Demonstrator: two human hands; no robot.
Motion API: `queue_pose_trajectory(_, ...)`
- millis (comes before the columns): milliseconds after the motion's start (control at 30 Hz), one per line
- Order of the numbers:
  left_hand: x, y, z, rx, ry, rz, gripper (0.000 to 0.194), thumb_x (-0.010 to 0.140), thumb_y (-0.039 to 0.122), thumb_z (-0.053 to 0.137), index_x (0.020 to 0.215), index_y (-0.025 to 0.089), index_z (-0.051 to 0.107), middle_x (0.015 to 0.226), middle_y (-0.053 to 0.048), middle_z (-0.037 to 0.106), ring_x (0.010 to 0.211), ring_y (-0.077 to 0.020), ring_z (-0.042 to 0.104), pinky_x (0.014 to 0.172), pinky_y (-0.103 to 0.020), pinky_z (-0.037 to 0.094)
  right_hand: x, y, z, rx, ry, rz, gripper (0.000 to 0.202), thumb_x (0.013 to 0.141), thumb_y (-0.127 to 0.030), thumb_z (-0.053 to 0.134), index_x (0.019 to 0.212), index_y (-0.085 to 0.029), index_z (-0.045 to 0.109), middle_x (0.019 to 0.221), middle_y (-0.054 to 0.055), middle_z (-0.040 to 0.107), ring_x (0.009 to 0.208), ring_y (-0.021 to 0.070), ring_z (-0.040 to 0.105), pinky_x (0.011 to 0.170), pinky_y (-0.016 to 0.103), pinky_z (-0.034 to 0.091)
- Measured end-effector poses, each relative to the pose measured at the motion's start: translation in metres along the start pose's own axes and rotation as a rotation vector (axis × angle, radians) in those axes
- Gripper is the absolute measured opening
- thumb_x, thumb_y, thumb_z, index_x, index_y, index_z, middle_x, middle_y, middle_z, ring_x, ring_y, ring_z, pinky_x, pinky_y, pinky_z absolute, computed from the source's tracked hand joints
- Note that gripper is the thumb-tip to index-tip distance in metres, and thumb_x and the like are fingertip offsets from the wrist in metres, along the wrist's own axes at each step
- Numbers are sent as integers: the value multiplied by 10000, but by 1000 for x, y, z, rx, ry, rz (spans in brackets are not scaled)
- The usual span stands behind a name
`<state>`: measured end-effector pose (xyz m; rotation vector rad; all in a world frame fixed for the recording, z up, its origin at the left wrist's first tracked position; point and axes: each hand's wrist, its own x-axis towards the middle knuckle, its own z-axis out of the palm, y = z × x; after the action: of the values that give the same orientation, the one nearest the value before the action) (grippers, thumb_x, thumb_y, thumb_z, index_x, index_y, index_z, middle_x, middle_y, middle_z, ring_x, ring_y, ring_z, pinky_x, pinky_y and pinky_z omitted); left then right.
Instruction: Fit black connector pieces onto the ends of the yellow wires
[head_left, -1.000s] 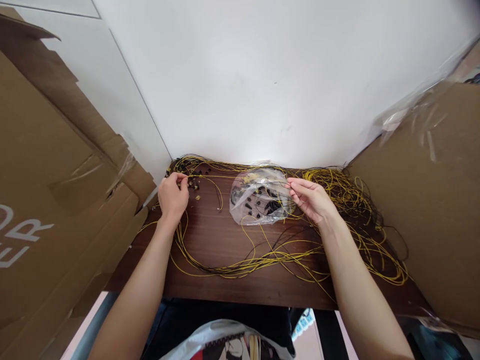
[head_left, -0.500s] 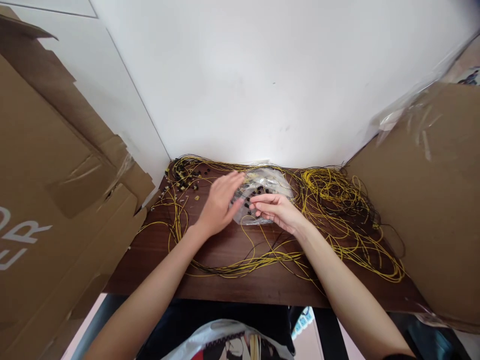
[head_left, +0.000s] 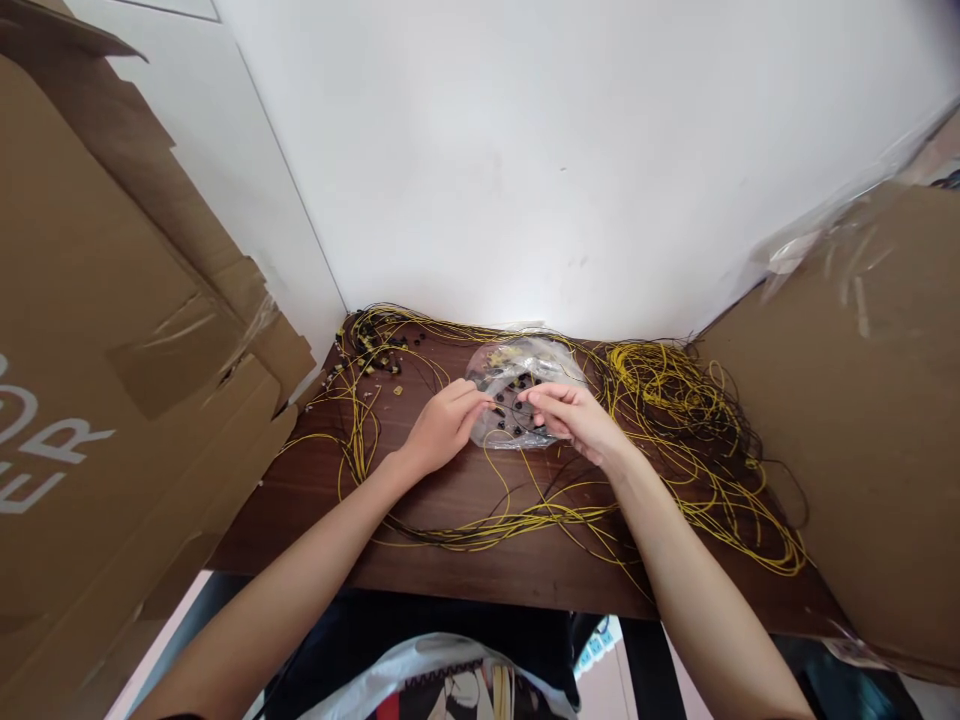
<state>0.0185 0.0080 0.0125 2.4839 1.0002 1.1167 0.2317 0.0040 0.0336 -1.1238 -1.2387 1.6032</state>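
Over the clear plastic bag (head_left: 551,352), my two hands face each other with a small gap between the fingertips. My left hand (head_left: 444,425) is closed in a pinch; a tiny dark piece shows at its fingertips, too small to name. With thumb and forefinger pressed together, my right hand (head_left: 574,415) grips what looks like a thin black wire, whose end is hard to see. Small black round parts (head_left: 501,426) lie on the bag below the fingers, and small yellow pieces (head_left: 504,356) show toward its back.
Loose yellow and black wires (head_left: 517,520) run across the front of the brown table (head_left: 450,580). A tangled wire coil (head_left: 652,370) lies right. Black and yellow connectors (head_left: 375,355) cluster back left. Cardboard (head_left: 150,330) flanks the left, another cardboard panel (head_left: 840,400) the right; a white wall (head_left: 525,180) stands behind.
My left hand has gone from spread fingers to a pinch, coming down beside the right fingertips. My right hand has shifted slightly right, still pinched.
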Motion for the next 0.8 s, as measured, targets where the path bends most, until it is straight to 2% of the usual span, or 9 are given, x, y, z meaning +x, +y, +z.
queue_pose_trajectory(100, 0, -1, -2, 4, 67, -20, 244, 931, 211, 401, 921, 155, 638, 796, -67, 596, 793, -177, 518, 732, -309, 436, 0, -2, -11, -109, 134, -83, 380, 715, -479, 661, 873, -135, 691, 461, -61, 465, 351, 25, 217, 377, 200, 111)
queue_pose_trajectory(200, 1, -2, -2, -5, 115, -27, 219, 916, 198, 433, 916, 169, 650, 799, -58, 610, 784, -173, 514, 734, -314, 430, 2, 0, -22, -411, 370, -266, 349, 768, -462, 606, 815, -128, 696, 474, -32, 493, 425, 76, 374, 450, 221, 273)
queue_pose_trajectory(267, 1, -2, -2, -21, 134, -18, 210, 911, 193, 447, 931, 171, 655, 806, -57, 617, 779, -169, 515, 732, -312, 429, 3, 2, -24, -634, 466, -355, 311, 796, -423, 585, 812, -135, 699, 539, 0, 563, 508, 113, 468, 533, 243, 343)
queue_pose_trajectory(333, 1, -2, -1, -33, 156, -5, 204, 908, 193, 458, 948, 165, 656, 810, -61, 619, 776, -166, 518, 730, -310, 432, 2, 4, -20, -770, 442, -410, 267, 818, -382, 569, 851, -153, 702, 637, 21, 624, 567, 135, 514, 577, 256, 370)
queue_pose_trajectory(467, 1, -2, 0, -21, 205, 2, 199, 907, 202, 468, 950, 155, 656, 797, -64, 615, 759, -162, 525, 714, -304, 435, 0, 7, 1, -819, 203, -514, 215, 845, -321, 553, 924, -178, 694, 752, 35, 661, 631, 150, 550, 612, 261, 406)
queue_pose_trajectory(533, 1, -2, 0, -16, 210, 8, 199, 906, 203, 469, 954, 155, 656, 795, -64, 616, 756, -162, 524, 706, -304, 434, -2, 10, 12, -835, 141, -539, 228, 856, -315, 549, 990, -182, 677, 771, 34, 659, 605, 142, 530, 614, 263, 411)
queue_pose_trajectory(667, 0, -1, 1, -30, 191, 33, 197, 902, 201, 475, 961, 156, 657, 802, -68, 612, 764, -165, 520, 702, -303, 436, -3, 18, 27, -893, 175, -557, 247, 873, -344, 537, 1033, -197, 655, 818, 39, 657, 605, 142, 512, 633, 271, 409)
queue_pose_trajectory(800, -1, 0, 4, -45, 135, 79, 196, 900, 189, 477, 991, 159, 648, 823, -68, 618, 775, -162, 511, 710, -300, 441, -4, 21, 32, -864, 209, -565, 217, 887, -351, 516, 912, -195, 666, 805, 37, 649, 601, 141, 503, 619, 269, 394)
